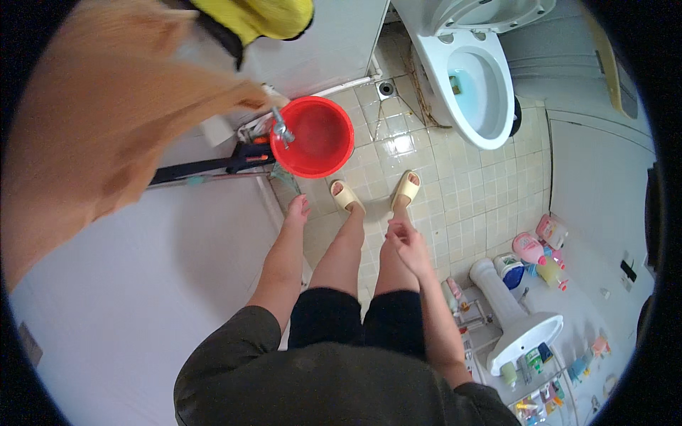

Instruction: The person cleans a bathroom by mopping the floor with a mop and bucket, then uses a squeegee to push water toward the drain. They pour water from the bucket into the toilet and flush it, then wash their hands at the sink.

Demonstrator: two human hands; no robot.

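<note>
My left hand [298, 210] hangs over the tiled floor beside the left wall, fingers loosely bent, with nothing seen in it. Just past its fingertips are pale green bristles [286, 178], perhaps of a broom, partly behind a red plastic bucket [314, 137]. The bucket stands on the floor under a metal tap [282, 129], with what looks like water inside. In front of my right thigh, my right hand [410, 246] is half curled and slightly blurred; I see nothing in it. Cream slippers [346, 196] are on my feet.
A white toilet [482, 139] with its lid up stands ahead right, near a floor drain [386, 89]. To my right are a pedestal sink [501, 298], detergent bottles [528, 248] and a crowded rack [543, 391]. Orange-brown cloth [106, 117] and a yellow cloth [266, 18] hang upper left.
</note>
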